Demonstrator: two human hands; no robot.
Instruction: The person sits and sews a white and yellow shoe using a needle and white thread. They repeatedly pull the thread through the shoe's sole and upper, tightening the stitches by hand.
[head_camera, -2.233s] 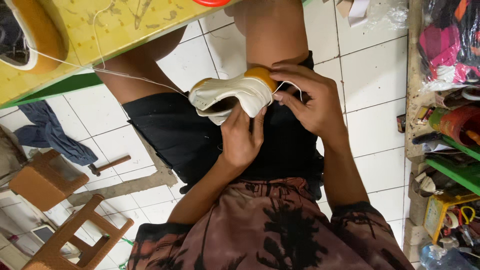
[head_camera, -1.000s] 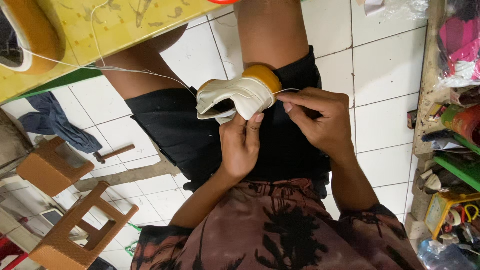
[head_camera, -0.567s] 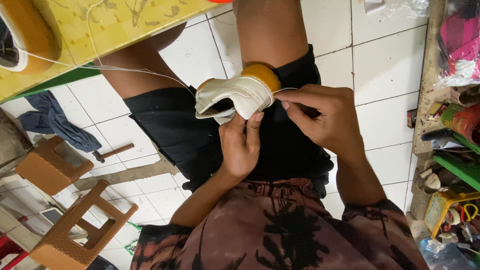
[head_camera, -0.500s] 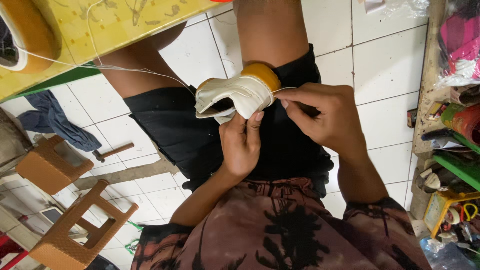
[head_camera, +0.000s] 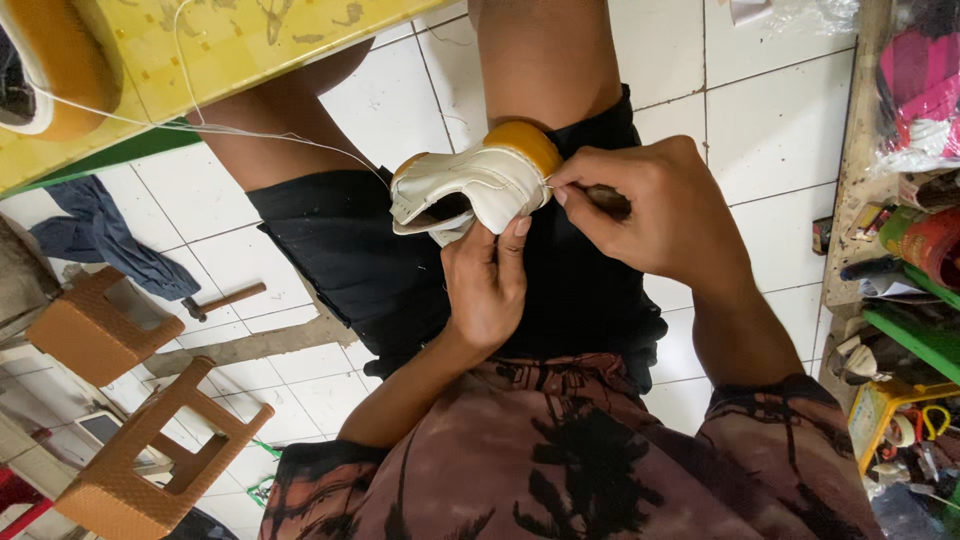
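- Head view, looking down at a small white shoe with an orange sole, resting on the lap over black shorts.
- Left hand just under the shoe, fingers curled up, gripping its heel side.
- Right hand touching the shoe's right end, fingertips pinched shut on something too small to make out.
- White thread running from the shoe up-left to a yellow table.
- White tiled floor all around the shoe.
- Blue cloth, hammer and brown stools well left of the shoe.
- Cluttered shelves far right of the shoe.
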